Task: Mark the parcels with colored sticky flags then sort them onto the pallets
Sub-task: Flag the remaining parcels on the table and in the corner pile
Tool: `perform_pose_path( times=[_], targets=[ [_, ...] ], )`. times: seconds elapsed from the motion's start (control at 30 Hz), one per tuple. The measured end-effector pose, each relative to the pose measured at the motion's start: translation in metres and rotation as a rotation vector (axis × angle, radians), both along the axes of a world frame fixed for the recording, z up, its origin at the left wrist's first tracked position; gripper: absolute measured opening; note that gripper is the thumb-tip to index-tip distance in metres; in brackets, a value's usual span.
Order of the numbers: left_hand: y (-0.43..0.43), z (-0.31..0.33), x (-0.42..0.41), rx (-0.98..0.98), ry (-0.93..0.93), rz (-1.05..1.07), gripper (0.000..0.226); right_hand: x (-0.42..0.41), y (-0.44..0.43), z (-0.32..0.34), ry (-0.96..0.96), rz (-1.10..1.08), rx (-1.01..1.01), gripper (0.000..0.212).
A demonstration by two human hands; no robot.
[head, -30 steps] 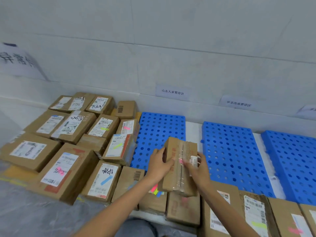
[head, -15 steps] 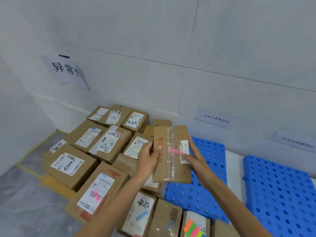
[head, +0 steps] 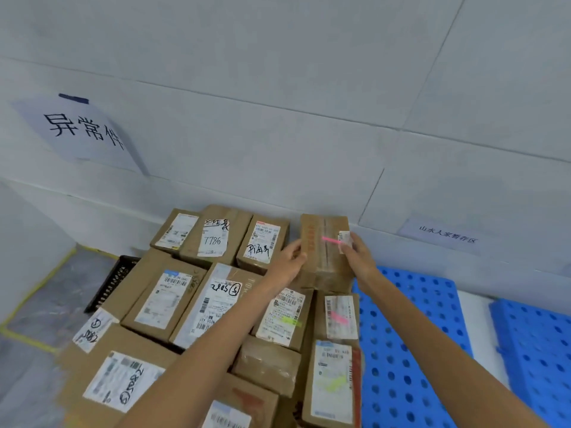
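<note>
A pale grey panelled wall point(head: 278, 88) fills the upper half of the view. Below it, a crowded pile of brown cardboard parcels point(head: 160, 304) with white shipping labels covers the lower left; some labels carry pink or yellow-green flags. To the right of the pile lies a blue perforated pallet point(head: 401, 350), with a second blue pallet point(head: 534, 350) beyond a gap. A paper sign point(head: 80, 131) with handwritten characters hangs on the wall at left.

At the back right corner of the pile, close to the wall, one small taped parcel point(head: 324, 257) is held between both hands. The left hand point(head: 285, 262) grips its left edge and the right hand point(head: 360, 257) grips its right edge. A pink sticky flag point(head: 331, 240) lies across the parcel's top face, beside its small white label.
</note>
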State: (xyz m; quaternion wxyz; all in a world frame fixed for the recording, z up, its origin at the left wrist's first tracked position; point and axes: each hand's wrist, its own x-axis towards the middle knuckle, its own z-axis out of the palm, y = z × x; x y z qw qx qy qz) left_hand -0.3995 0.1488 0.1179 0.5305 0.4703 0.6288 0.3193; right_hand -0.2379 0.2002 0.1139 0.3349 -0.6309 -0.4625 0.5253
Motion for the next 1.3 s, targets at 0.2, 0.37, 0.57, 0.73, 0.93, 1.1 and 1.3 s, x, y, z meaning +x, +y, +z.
perform_pose_path(
  times=[0.2, 0.37, 0.57, 0.73, 0.93, 1.1, 1.3],
  targets=[
    [0.012, -0.019, -0.012, -0.068, -0.017, -0.086, 0.051, -0.001, -0.008, -0.032, -0.527, 0.215, 0.228, 0.053],
    [-0.02, -0.027, -0.083, 0.066, 0.143, 0.13, 0.038, -0.032, -0.045, -0.023, -0.489, 0.193, 0.372, 0.035],
    [-0.09, -0.064, -0.167, -0.056, 0.494, 0.241, 0.021, -0.114, -0.109, -0.043, -0.173, 0.564, -0.102, 0.027],
    [-0.115, -0.084, -0.17, -0.133, 0.527, 0.223, 0.046, -0.147, -0.133, -0.062, -0.009, 0.543, -0.365, 0.046],
    [-0.113, -0.062, -0.157, -0.059, 0.464, 0.3, 0.039, -0.151, -0.137, -0.044, 0.165, 0.384, -0.453, 0.044],
    [-0.122, -0.013, -0.156, 0.111, 0.408, 0.423, 0.034, -0.135, -0.137, -0.001, 0.255, 0.368, -0.32, 0.04],
    [-0.151, 0.06, -0.104, 0.341, 0.383, 0.529, 0.034, -0.08, -0.155, 0.06, 0.276, 0.404, -0.011, 0.04]
  ],
)
